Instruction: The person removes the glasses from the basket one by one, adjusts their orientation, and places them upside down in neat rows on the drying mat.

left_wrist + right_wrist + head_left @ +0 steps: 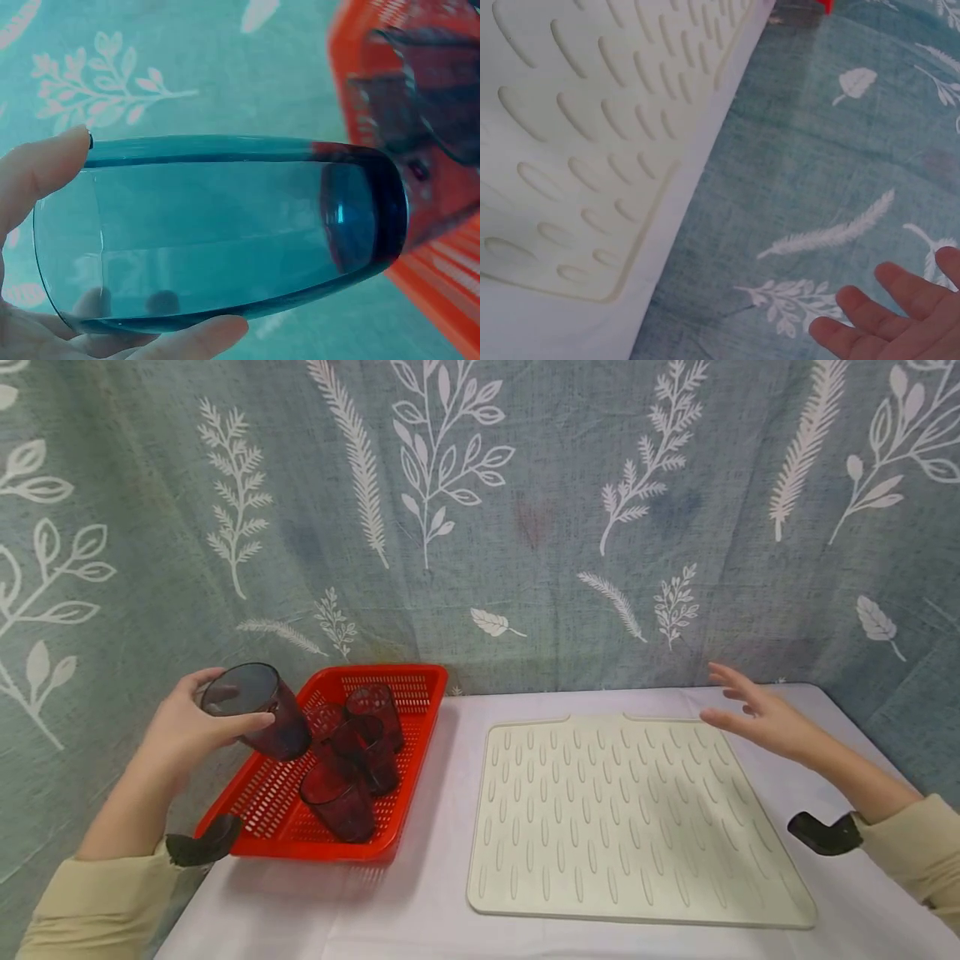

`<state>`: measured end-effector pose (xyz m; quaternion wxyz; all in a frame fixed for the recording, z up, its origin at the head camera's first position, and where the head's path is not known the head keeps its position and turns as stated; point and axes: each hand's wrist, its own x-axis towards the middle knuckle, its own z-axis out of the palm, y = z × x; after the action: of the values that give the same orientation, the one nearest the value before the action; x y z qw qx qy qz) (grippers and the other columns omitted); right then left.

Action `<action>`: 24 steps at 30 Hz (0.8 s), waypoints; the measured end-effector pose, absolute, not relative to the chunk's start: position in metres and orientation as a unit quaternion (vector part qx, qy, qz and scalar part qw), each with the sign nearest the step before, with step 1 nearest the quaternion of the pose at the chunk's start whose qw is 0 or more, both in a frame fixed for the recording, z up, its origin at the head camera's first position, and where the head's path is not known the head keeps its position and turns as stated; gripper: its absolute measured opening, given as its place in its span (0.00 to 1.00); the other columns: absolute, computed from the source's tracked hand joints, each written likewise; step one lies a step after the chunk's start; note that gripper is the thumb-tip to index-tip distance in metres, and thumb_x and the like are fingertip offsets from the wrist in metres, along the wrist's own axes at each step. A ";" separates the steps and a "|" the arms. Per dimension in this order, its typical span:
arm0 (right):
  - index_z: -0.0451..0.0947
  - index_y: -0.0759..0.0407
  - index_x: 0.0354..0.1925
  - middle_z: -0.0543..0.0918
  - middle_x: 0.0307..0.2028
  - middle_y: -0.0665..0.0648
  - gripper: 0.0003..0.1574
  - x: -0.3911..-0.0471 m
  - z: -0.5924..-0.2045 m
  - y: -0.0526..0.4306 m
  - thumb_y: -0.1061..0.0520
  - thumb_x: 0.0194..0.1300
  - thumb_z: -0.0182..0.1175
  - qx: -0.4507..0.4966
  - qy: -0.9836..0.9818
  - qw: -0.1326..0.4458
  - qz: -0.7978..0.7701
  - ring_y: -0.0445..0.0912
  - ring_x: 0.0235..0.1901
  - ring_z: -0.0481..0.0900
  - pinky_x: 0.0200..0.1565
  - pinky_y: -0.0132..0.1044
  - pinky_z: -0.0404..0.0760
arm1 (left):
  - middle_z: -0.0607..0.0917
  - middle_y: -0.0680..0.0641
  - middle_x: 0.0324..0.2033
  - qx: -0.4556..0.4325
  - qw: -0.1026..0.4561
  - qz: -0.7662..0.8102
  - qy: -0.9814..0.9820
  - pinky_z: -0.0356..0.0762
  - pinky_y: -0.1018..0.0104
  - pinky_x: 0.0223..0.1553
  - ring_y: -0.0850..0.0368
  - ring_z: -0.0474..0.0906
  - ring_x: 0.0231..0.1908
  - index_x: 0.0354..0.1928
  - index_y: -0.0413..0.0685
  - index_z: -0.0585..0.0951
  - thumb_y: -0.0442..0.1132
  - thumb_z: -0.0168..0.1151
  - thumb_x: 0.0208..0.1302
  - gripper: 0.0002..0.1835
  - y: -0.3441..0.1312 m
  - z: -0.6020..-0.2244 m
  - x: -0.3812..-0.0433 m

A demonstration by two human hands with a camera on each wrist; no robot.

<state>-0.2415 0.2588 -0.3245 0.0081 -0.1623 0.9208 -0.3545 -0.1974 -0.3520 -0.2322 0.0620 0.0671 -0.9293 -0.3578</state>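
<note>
My left hand (187, 722) grips a blue-tinted drinking glass (281, 722) near its rim, thumb on one side and fingers on the other. The glass is tilted, its base pointing toward the red plastic basket (300, 852) and overlapping its left side in the head view. Up close in the left wrist view, the clear blue glass (217, 232) has nothing in it. Several more dark glasses (341, 802) stand or lean inside the basket. My right hand (765, 714) hovers above the far right corner of the cream drying mat (615, 818), fingers spread and holding nothing.
A white cloth covers the table (427, 893) under the basket and the mat. Behind them hangs a grey-green curtain (525, 593) with white leaf prints. The ridged mat lies flat to the right of the basket.
</note>
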 end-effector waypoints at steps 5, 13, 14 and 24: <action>0.33 0.61 0.71 0.48 0.66 0.75 0.50 -0.243 -0.330 0.257 0.46 0.66 0.52 -0.158 0.914 0.011 -0.373 0.72 0.62 0.50 0.56 0.68 0.52 | 0.54 0.34 0.67 0.081 0.087 -0.394 -0.912 0.61 0.39 0.55 0.35 0.54 0.63 0.72 0.50 0.39 0.55 0.67 0.50 0.57 -0.328 -0.223 -0.200; 0.33 0.61 0.71 0.49 0.66 0.75 0.51 -0.245 -0.341 0.254 0.47 0.66 0.52 -0.166 0.906 0.008 -0.390 0.72 0.61 0.51 0.55 0.68 0.53 | 0.59 0.47 0.67 0.057 0.105 -0.489 -0.864 0.71 0.68 0.52 0.50 0.59 0.63 0.71 0.64 0.43 0.52 0.68 0.50 0.52 -0.293 -0.218 -0.207; 0.33 0.60 0.71 0.49 0.66 0.75 0.50 -0.245 -0.343 0.254 0.47 0.66 0.52 -0.165 0.905 0.009 -0.391 0.72 0.62 0.51 0.55 0.68 0.53 | 0.60 0.47 0.66 0.051 0.108 -0.498 -0.859 0.72 0.73 0.48 0.50 0.59 0.62 0.71 0.64 0.44 0.51 0.68 0.51 0.52 -0.289 -0.218 -0.208; 0.33 0.60 0.71 0.49 0.67 0.73 0.51 -0.246 -0.352 0.248 0.47 0.66 0.52 -0.161 0.899 0.012 -0.407 0.70 0.62 0.51 0.56 0.68 0.53 | 0.67 0.50 0.57 -0.012 0.128 -0.655 -0.745 0.75 0.80 0.36 0.61 0.70 0.49 0.70 0.55 0.50 0.35 0.69 0.50 0.49 -0.253 -0.228 -0.217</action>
<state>-0.2457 0.2476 -0.3522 0.0122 -0.1613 0.8991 -0.4067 -0.2167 -0.2531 -0.2276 0.1284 -0.0119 -0.7448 -0.6547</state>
